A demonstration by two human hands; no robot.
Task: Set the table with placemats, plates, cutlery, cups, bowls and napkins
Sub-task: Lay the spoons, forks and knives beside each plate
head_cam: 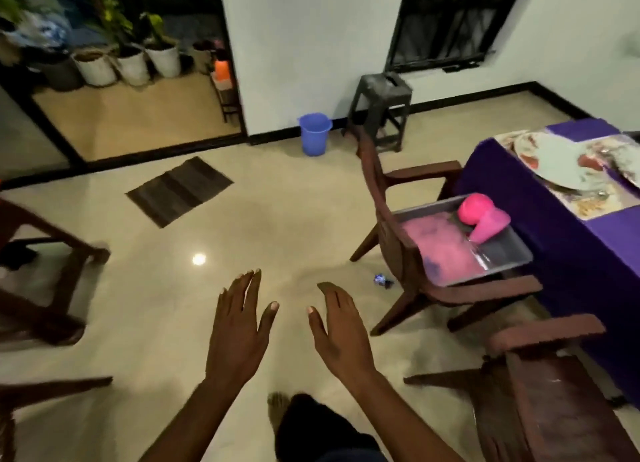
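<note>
Nearest, the left hand (239, 326) and right hand (341, 330) hover over the floor, fingers straight, holding nothing; right of them a metal tray (509, 250) on a chair (398, 233) holds pink cups (483, 215) lying tipped, long axis running far-left to near-right; best lift each upright; farther right, plates (554, 160) sit on the purple table (540, 219).

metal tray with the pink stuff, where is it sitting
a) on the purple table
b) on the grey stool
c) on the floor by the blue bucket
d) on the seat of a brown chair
d: the tray lies on the seat of the chair drawn up beside the table, with the pink things inside it.
</note>
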